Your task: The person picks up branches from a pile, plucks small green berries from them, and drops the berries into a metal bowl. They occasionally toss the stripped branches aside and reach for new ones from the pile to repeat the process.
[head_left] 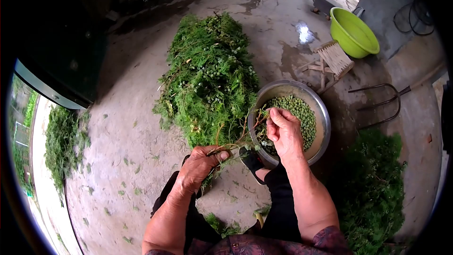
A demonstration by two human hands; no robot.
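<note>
My left hand is closed around the stem of a thin evergreen branch, whose reddish twigs fan out up and to the right. Over the metal bowl, my right hand is closed in a pinch, its fingertips close to the twig ends. Whatever lies between those fingers is hidden. Small round green cones or berries fill much of the bowl's bottom. Just left of the bowl lies a large heap of evergreen branches with pale green cones among the leaves.
A wooden stool and a lime-green basin stand beyond the bowl. The pitchfork lies at right, above a dark pile of branches. Another green pile is at left. My shoe touches or nears the bowl.
</note>
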